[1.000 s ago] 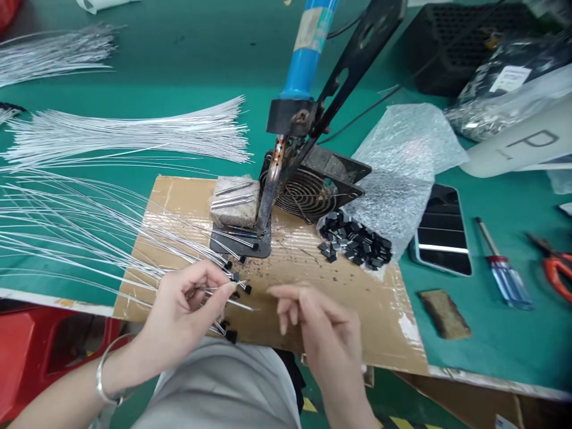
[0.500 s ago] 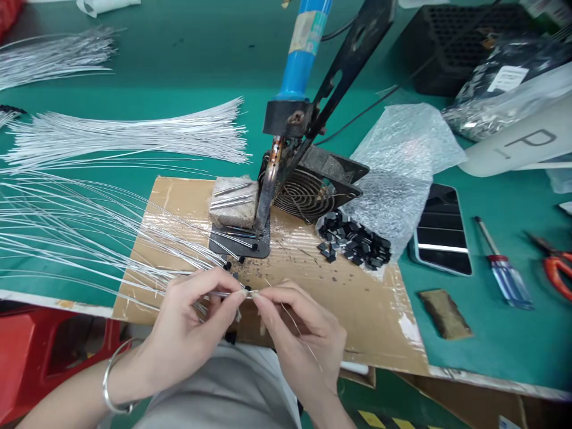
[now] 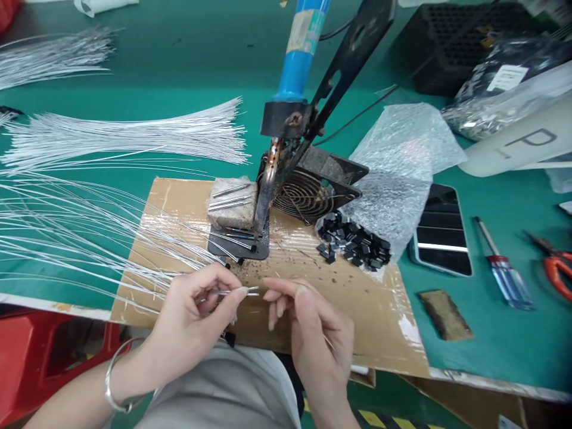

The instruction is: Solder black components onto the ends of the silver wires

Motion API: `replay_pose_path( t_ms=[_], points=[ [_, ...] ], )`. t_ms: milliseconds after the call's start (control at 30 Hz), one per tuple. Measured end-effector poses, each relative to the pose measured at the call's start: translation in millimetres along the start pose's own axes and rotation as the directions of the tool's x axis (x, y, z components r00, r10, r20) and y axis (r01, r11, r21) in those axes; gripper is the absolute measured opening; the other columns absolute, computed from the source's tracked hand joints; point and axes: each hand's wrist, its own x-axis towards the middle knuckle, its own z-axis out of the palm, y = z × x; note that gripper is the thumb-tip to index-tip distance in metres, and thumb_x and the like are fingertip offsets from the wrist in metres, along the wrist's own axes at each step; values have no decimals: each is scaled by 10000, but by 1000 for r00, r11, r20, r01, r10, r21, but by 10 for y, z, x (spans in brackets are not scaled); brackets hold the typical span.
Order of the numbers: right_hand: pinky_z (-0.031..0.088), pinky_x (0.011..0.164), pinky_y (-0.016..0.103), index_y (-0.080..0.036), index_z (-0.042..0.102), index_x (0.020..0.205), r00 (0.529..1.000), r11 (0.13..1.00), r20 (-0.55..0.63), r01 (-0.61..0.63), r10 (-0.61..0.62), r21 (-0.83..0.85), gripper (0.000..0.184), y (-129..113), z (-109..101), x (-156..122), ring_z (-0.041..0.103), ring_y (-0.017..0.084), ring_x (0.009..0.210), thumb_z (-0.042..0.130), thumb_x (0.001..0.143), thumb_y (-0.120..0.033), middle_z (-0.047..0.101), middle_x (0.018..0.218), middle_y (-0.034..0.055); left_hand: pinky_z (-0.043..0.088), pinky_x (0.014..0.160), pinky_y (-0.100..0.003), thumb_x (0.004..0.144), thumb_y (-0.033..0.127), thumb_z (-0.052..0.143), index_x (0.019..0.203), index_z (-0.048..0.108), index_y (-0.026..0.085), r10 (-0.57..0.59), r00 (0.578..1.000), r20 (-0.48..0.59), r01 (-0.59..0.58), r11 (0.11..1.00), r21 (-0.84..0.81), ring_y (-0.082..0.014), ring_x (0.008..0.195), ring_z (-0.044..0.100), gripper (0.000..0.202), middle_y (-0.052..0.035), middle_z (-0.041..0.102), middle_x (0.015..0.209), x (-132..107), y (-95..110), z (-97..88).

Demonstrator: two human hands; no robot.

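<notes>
We've got two thin, stiff, silvery-white wire ends (image 3: 252,291) pinched between thumb and index finger of our left hand (image 3: 190,313), just above a shiny tan cardboard sheet (image 3: 366,316). Our right hand (image 3: 317,328) is right beside them, fingers loosely curled and clear of the tips; can't tell if it's gripping anything. Behind sits a rough greyish block (image 3: 232,218) with slim metal rods (image 3: 231,190) on top. Container-wise, we've got crinkly clear bubble wrap (image 3: 397,158), small flat black squarish pieces (image 3: 355,241) heaped at its near end. Our wire tips point right, long axis nearly level.
</notes>
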Motion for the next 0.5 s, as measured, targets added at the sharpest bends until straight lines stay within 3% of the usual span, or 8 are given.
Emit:
replay_pose_path(
  t_ms=[167,500],
  points=[
    [459,753,349,-316,820,1166,986,991,129,113,-103,-78,317,17,-40,7,620,167,736,509,1109,-292,730,830,13,282,511,-262,949,364,638,832,674,178,-7,1000,3,7,1000,5,-119,574,354,223,26,481,645,3,1,1],
    [432,752,353,-337,817,1195,979,989,179,118,-101,-84,318,-42,-27,39,622,187,773,512,1107,-305,650,726,-3,320,527,-274,930,353,627,817,684,173,-10,1000,3,10,1000,26,-130,591,421,220,-6,557,673,6,11,26]
  ],
)
